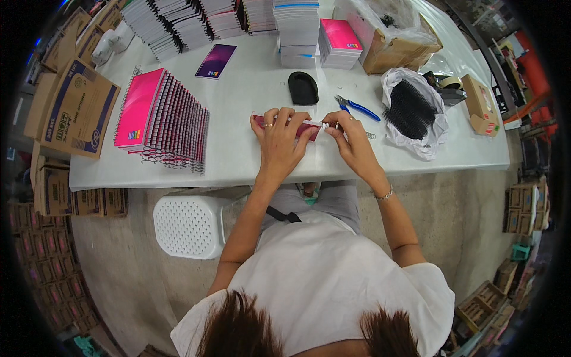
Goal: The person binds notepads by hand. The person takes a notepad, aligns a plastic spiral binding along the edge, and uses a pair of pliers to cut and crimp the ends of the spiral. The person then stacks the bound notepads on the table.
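Observation:
Near the table's front edge, my left hand [281, 140] is wrapped over a small pink notebook [258, 121], fingers along its upper edge and thumb on the near side. My right hand [357, 146] pinches at the notebook's right end, where a short white piece shows by the fingertips; exactly what it grips is hard to make out. Just beyond the hands lies a black, rounded tray-like piece [303, 88]. Blue-handled cutting pliers [360, 109] rest to the right, next to a loose wire coil [370, 135] partly behind my right hand.
A stack of pink spiral notebooks [140, 110] stands left, a purple notebook [216, 61] behind it. Paper stacks [296, 30] and pink-covered blocks [341, 44] line the back. Black coils in white wrapping [410, 110], a tape dispenser [450, 89] and cartons [398, 50] stand right.

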{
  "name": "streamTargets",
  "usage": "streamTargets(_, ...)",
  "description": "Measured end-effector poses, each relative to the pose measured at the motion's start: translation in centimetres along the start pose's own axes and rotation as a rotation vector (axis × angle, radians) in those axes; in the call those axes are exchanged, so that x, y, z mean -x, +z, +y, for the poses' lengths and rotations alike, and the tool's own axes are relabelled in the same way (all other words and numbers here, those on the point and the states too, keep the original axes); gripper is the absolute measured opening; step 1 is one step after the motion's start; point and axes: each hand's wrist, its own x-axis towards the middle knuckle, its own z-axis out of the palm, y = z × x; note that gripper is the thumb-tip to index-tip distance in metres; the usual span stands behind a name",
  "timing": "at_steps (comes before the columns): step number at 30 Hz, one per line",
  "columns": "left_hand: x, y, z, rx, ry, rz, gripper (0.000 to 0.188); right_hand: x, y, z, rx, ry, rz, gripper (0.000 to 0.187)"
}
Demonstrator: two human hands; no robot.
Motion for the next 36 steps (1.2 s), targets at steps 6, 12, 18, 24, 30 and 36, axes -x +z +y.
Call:
streamTargets(6, -0.1, 0.4, 0.5, -0.032, -0.043, 0.005, 0.025, -0.3, 0.4, -1.2, 0.116, -0.007, 0.072, 0.015)
streamTargets(12, -0.3, 0.0, 0.9, -0.075, -0.051, -0.048, 0.024, -1.2, 0.4, -1.1, 0.203, -0.061, 0.092, 0.015)
streamTargets(18, -0.3, 0.1, 0.5, -0.067, -0.044, -0.046, 0.028, -1.6, 0.7, -0.1, 0.282, -0.082, 0.025, 0.017)
streamTargets(24, -0.4, -0.5, 0.3, 0.198, -0.192, 0.062, 0.038, -1.4, 1.1, -0.8, 0.261, -0.061, 0.066, 0.014)
streamTargets(30, 0.4, -0.9, -1.4, 0.186, -0.278, 0.1, 0.038, -2.6, -0.3, 0.7, -0.032, 0.009, -0.264, 0.018)
streamTargets(36, -0.2, -3.1, -3.2, 0.432, -0.288, -0.083, 0.039, -9.0, -0.8, 5.9, 0.135, -0.057, -0.353, 0.038)
